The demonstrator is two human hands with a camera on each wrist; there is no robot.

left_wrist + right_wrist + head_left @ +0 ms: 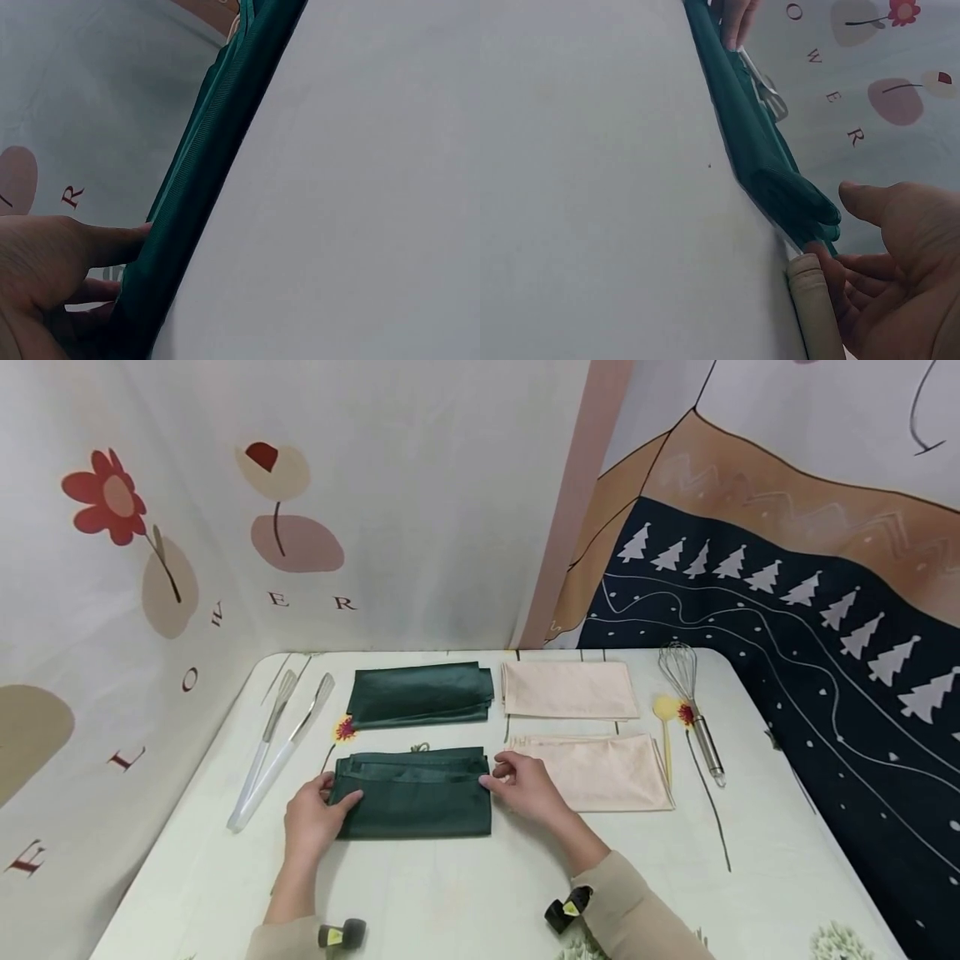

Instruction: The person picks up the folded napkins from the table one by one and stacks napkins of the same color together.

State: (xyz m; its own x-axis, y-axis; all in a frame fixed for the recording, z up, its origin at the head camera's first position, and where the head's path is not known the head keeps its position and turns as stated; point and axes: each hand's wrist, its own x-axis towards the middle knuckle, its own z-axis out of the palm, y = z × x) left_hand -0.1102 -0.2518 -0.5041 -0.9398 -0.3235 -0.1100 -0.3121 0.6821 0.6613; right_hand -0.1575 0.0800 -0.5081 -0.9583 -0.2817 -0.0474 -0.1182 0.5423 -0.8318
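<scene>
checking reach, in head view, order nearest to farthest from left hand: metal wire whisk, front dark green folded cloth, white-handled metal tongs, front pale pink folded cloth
1. Front green cloth: left edge in left hand
2. Metal tongs: left of that hand
3. Front pink cloth: right side
4. Wire whisk: far right

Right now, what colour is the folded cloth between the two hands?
Dark green; the folded cloth shows best in the head view.

Tongs (264,792) lay left on the worktop (450,893), 1 whisk (705,739) right; flower-printed white fabric (435,527) and tree-printed navy fabric (765,647) hung beyond.
</scene>
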